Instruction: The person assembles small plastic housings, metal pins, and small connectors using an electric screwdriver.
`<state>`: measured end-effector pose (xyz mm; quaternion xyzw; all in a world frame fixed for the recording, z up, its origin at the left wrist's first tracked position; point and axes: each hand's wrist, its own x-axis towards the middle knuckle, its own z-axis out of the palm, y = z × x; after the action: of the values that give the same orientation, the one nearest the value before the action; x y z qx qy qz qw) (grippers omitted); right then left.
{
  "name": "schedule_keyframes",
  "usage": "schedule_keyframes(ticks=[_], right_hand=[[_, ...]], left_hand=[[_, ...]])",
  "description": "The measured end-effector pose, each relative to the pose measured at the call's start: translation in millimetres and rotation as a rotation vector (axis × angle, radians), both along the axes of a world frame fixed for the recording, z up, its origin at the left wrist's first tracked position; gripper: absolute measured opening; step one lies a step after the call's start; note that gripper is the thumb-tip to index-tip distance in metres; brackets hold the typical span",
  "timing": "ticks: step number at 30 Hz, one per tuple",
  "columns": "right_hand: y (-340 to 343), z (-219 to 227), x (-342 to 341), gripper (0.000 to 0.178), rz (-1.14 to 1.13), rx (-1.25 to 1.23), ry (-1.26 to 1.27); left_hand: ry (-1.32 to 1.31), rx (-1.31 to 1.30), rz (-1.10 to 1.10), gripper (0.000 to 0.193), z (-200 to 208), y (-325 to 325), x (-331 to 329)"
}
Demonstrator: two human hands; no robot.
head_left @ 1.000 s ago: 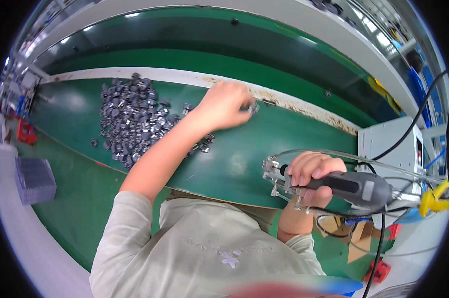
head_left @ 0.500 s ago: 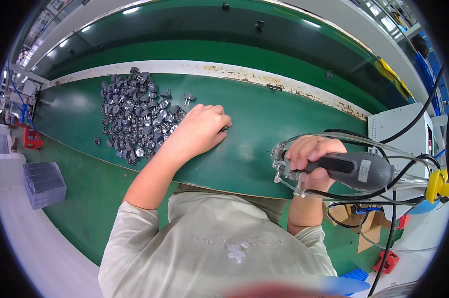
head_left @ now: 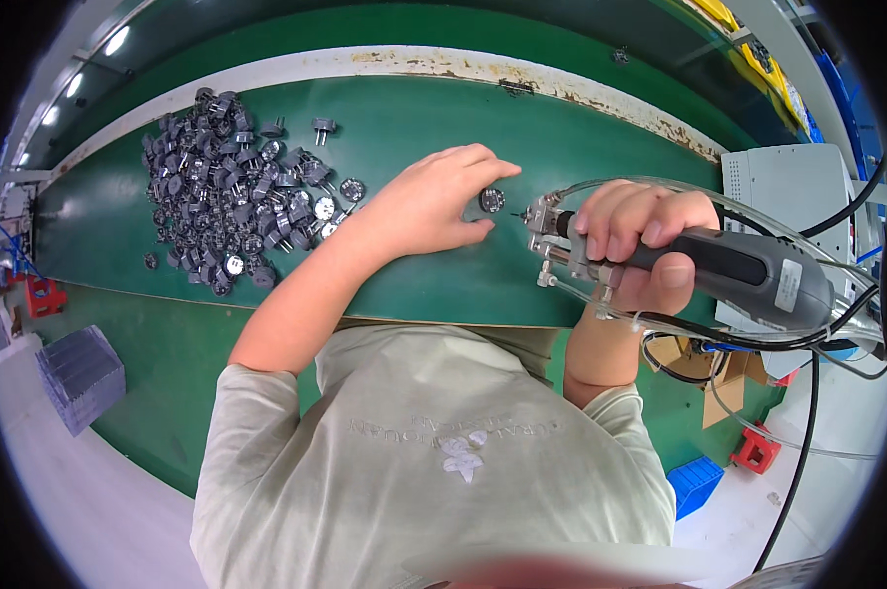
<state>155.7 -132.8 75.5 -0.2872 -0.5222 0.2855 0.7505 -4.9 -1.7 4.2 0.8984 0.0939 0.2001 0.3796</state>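
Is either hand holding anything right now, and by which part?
The right hand grips the grey, rounded handheld tool by its narrower front section. The left hand, open beside a small round dark part, holds nothing.

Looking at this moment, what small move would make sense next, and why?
Probably a light pinch by the left hand to steady the round dark part: it lies on the green bench between that hand's spread thumb and index finger, with no grip visible on it, while the right hand holds the grey handheld tool pointed toward it.
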Motion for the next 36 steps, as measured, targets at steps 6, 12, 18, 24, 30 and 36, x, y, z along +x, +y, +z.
schedule_keyframes(ticks=[6, 12, 18, 24, 30, 36], right_hand=[[0.5, -2.0, 2.3, 0.034, -0.003, 0.000, -0.008], [-0.5, -2.9, 6.6, 0.031, 0.069, 0.024, -0.090], [2.7, 0.7, -3.5, 0.037, -0.021, -0.035, 0.027], [5.4, -0.8, -2.3, 0.036, -0.024, -0.038, 0.011], [6.7, -1.8, -3.0, 0.035, -0.038, -0.051, 0.010], [6.9, -1.6, -1.8, 0.036, -0.021, -0.040, 0.005]], left_hand=[[0.125, 0.139, 0.000, 0.037, -2.5, -3.3, -1.2], [0.129, 0.195, -0.009, 0.034, 4.4, -3.7, -4.6], [0.144, 0.185, 0.000, 0.032, 0.3, -4.4, -4.0], [0.125, 0.196, -0.007, 0.029, -1.6, -1.3, -5.9], [0.149, 0.208, -0.023, 0.025, -0.4, -2.1, -5.8], [0.171, 0.200, -0.031, 0.024, 0.9, -3.3, -5.7]])
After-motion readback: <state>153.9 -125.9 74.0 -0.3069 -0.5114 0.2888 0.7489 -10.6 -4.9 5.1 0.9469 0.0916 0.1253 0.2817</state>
